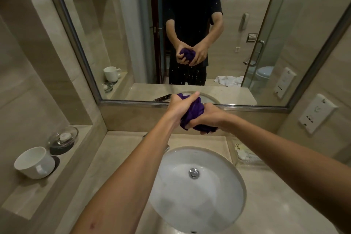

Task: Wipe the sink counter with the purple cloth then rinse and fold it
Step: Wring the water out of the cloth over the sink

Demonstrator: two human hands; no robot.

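The purple cloth (193,113) is bunched into a tight wad, held in the air above the far rim of the white oval sink (224,173). My left hand (179,105) grips the wad from above and the left. My right hand (208,117) clasps it from below and the right. Both hands squeeze it together. The mirror shows water drops falling from the cloth. The faucet is mostly hidden behind my left forearm. The beige stone counter (117,159) surrounds the sink.
A white mug (35,162) and a glass soap dish (63,137) stand on the left ledge. A clear tray with packets (245,155) lies on the counter to the right of the sink. A wall socket plate (316,113) is at the right. The mirror (133,34) backs the counter.
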